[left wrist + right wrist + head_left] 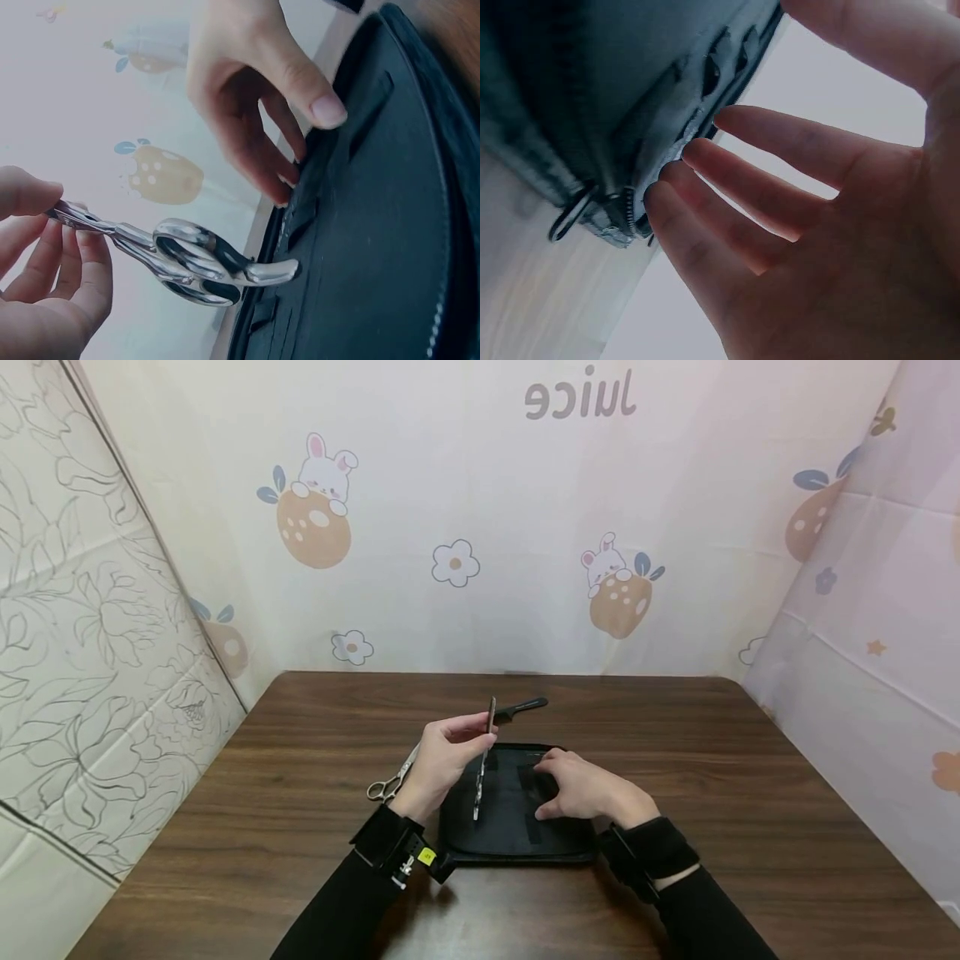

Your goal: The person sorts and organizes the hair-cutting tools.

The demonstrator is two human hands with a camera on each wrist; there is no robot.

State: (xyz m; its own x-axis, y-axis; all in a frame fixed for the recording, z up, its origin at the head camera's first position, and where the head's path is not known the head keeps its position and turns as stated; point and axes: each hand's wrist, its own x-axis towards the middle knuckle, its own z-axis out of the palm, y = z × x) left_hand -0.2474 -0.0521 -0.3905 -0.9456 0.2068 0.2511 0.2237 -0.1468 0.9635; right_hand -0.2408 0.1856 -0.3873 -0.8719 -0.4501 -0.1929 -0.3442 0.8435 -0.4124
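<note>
My left hand pinches a pair of silver scissors by the blade end, between thumb and fingers. The finger loops hang down over a black zip case. That case lies opened flat on the table, with slots and elastic loops inside. My right hand is over the case's right side, fingers loosely bent and thumb spread apart. In the right wrist view its fingertips are right at the case's zipped edge, and nothing is in the palm.
Another pair of scissors lies on the brown table, partly hidden behind my left hand. A black comb rests beyond the case. Patterned curtains hang behind the table and along both sides.
</note>
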